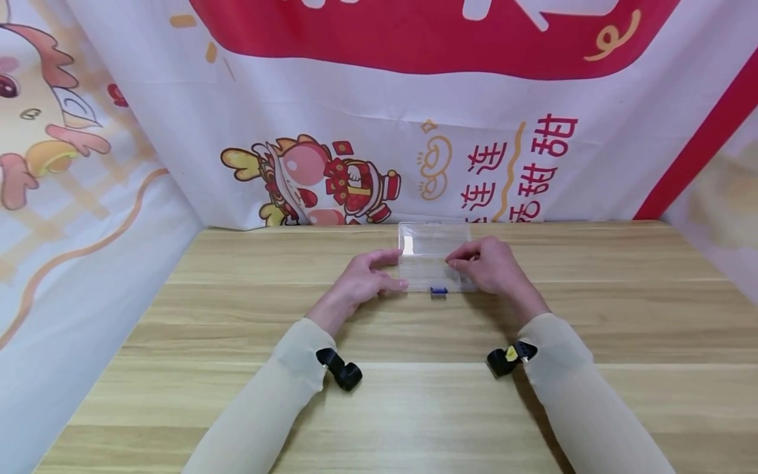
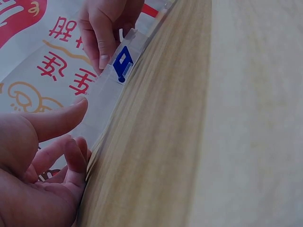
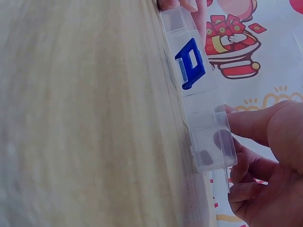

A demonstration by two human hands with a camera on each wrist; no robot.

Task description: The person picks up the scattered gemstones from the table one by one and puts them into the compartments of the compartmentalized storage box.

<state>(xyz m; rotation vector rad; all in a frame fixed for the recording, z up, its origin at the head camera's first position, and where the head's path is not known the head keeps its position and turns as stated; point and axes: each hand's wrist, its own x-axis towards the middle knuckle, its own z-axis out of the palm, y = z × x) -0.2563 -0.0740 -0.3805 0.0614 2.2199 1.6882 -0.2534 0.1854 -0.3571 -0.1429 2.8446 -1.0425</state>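
A clear plastic compartment box (image 1: 423, 273) lies on the table with its clear lid (image 1: 435, 238) raised at the back. The blue latch (image 3: 191, 65) sits at the middle of the front side. My left hand (image 1: 370, 273) holds the box's left end, thumb at the front corner and index finger farther back. Over the right half, my right hand (image 1: 494, 266) points down with thumb and index fingertips pinched together. I cannot tell what small thing is between them. In the right wrist view, that hand's thumb (image 3: 255, 120) is close against the box's upper rim.
The wooden table (image 1: 414, 408) extends on both sides and in front. Right behind the box hangs a printed white cloth (image 1: 367, 99) with red lettering and cartoon figures. Black wrist cameras are strapped to the left sleeve (image 1: 254, 408) and the right sleeve (image 1: 592, 408).
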